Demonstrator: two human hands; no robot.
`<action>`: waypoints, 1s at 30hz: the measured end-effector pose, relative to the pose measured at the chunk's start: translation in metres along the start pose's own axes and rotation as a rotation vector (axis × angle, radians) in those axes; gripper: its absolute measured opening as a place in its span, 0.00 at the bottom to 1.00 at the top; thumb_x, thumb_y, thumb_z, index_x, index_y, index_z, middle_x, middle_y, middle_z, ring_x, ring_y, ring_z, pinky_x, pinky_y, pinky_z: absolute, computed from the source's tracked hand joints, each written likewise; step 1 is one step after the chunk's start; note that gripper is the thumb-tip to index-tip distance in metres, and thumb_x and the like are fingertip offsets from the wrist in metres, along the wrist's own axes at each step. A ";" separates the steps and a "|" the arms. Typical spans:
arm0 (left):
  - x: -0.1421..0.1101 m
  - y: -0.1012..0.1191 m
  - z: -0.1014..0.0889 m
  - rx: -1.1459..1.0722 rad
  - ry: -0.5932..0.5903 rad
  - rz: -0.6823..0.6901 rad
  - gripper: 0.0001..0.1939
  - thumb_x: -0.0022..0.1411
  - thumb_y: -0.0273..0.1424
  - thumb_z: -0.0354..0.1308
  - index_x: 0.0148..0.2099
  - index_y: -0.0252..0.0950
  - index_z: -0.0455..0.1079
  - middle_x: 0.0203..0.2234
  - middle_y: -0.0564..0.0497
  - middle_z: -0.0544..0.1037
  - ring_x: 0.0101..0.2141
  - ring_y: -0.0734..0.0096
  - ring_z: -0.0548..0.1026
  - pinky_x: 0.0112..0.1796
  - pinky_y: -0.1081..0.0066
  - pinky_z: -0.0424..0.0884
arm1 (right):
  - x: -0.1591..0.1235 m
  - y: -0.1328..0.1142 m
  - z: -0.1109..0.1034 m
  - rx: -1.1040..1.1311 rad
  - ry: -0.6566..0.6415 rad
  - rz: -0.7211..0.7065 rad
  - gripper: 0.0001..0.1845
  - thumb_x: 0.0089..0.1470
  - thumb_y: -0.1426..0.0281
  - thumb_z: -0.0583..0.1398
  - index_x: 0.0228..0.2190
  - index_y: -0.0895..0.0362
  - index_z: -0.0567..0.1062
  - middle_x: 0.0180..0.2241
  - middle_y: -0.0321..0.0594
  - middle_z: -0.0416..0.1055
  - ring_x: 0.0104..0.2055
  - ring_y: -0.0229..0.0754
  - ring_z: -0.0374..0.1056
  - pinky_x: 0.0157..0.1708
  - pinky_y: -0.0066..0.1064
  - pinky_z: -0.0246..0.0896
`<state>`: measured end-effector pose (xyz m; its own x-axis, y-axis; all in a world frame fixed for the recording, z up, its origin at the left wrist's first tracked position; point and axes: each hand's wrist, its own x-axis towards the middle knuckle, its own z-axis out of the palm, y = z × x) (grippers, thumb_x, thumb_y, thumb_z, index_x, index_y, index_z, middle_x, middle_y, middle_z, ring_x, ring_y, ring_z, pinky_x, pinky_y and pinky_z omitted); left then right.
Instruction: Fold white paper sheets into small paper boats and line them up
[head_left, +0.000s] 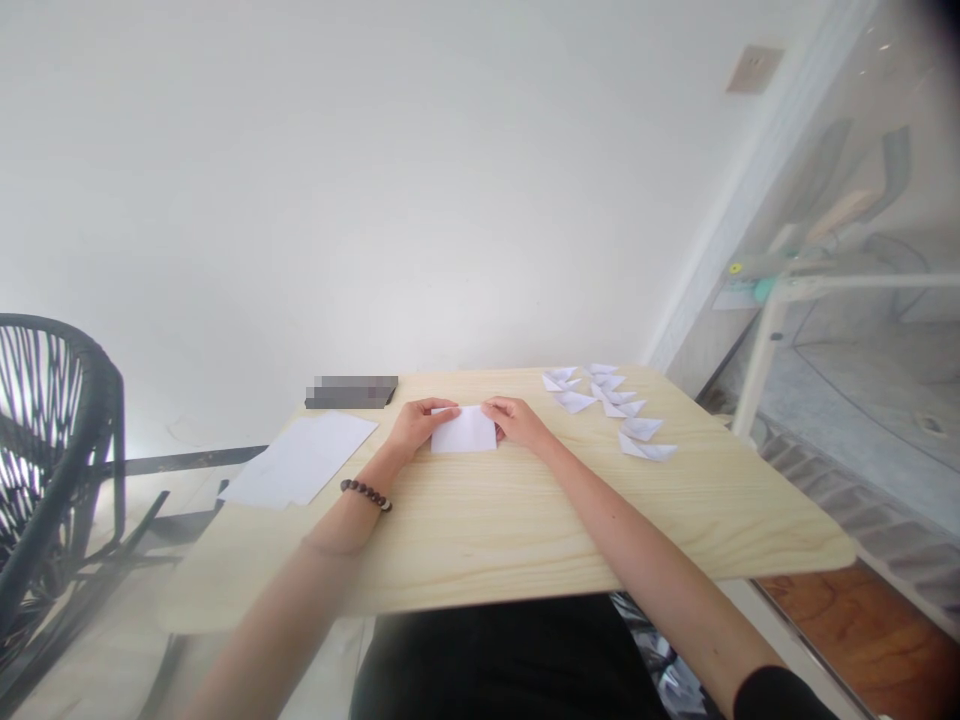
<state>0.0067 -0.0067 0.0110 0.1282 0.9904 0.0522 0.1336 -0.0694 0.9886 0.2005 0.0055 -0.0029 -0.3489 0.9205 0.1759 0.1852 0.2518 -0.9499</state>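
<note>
A small white folded paper (463,431) is held at its two upper corners over the middle of the table. My left hand (418,424) pinches the left corner, thumb on top. At the right corner, my right hand (516,417) grips the sheet between thumb and fingers. Some of the right fingers are hidden behind the paper. To the right stand several folded paper boats (619,402), grouped near the far edge. Left of my hands lie white paper sheets (304,458), flat and slightly fanned.
The light wooden table (480,540) stands against a white wall. A dark flat object (351,392), partly blurred out, rests at its back left. A dark woven chair (67,440) is at the left, and a white metal frame (765,350) stands to the right.
</note>
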 end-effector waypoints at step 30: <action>-0.001 0.007 0.005 0.008 0.064 -0.040 0.21 0.38 0.40 0.62 0.34 0.31 0.73 0.27 0.47 0.75 0.26 0.71 0.69 0.25 0.75 0.61 | 0.002 -0.001 0.006 -0.298 0.191 -0.163 0.15 0.47 0.62 0.52 0.32 0.58 0.72 0.30 0.38 0.71 0.28 0.36 0.65 0.29 0.26 0.58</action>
<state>0.0122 -0.0086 0.0168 0.0599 0.9980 0.0216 0.1449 -0.0301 0.9890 0.1940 0.0051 -0.0030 -0.2240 0.8932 0.3899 0.4099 0.4493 -0.7938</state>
